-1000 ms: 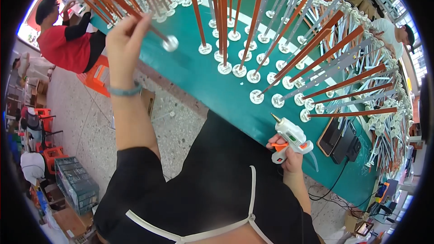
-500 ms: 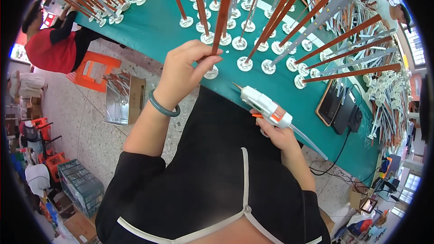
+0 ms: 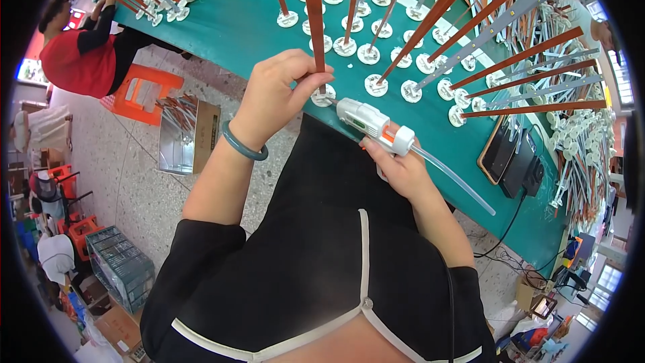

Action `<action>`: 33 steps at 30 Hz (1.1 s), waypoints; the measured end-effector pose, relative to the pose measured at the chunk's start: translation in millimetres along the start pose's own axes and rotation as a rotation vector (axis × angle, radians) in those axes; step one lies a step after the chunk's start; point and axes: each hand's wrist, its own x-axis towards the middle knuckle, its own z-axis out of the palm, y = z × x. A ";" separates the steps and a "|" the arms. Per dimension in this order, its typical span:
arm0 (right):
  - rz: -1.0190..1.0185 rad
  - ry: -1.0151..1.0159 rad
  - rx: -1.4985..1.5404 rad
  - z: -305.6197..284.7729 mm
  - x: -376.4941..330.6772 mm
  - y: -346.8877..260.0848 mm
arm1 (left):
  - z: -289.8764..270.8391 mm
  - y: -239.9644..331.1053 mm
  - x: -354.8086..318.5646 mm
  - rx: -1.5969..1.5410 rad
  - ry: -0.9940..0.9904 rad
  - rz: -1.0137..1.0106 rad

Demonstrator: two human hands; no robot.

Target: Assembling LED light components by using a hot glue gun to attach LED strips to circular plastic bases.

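A reddish-brown flat strip (image 3: 313,20) stands upright at the table's near edge, pinched between the thumb and fingers of my left hand (image 3: 279,91). Its lower end meets a round white base (image 3: 322,98) lying on the green table. My right hand (image 3: 402,171) is wrapped round a white and orange hot glue gun (image 3: 366,119). The gun's nozzle points left, right beside the strip's foot; whether it touches cannot be told. From the gun's rear sticks out a long translucent glue stick (image 3: 463,185).
Several brown and grey strips on white bases stand across the green table (image 3: 222,40). Black devices (image 3: 514,171) with a cable lie at right, beside a heap of strips (image 3: 578,141). At left, a person in red (image 3: 79,64) sits on an orange stool (image 3: 144,91), near an open box (image 3: 195,138).
The glue gun in my right hand has moved left and up, its nozzle now at the strip's foot. My left hand keeps its pinch on the strip. The view has shifted slightly.
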 end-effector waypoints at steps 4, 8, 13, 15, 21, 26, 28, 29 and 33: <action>-0.037 0.037 -0.038 4.1 4.4 -5.5 | 0.1 0.0 -2.9 -0.006 0.003 -0.004; -0.023 0.050 -0.065 7.8 8.0 1.6 | 0.1 -0.1 -2.6 -0.001 -0.002 -0.009; -0.061 0.072 -0.088 10.9 11.1 0.4 | 0.3 -1.2 -2.2 0.002 0.004 -0.003; -0.077 0.068 -0.092 11.4 12.7 2.9 | 1.5 -1.1 -2.1 -0.009 0.011 -0.002; -0.095 0.074 -0.111 12.0 12.1 0.9 | -2.4 -1.3 -2.4 0.014 -0.041 -0.045; -0.161 0.108 -0.150 12.3 11.4 0.9 | -2.4 -1.4 -1.7 0.021 -0.039 -0.054; -0.100 0.080 -0.143 10.8 10.7 1.9 | -2.7 -1.7 -1.4 0.029 -0.042 -0.048; -0.103 0.080 -0.143 10.8 10.4 1.1 | -2.7 -1.7 -0.9 0.030 -0.041 -0.047; -0.081 0.085 -0.124 10.0 8.9 -2.6 | -2.2 -1.5 0.4 0.002 -0.046 -0.057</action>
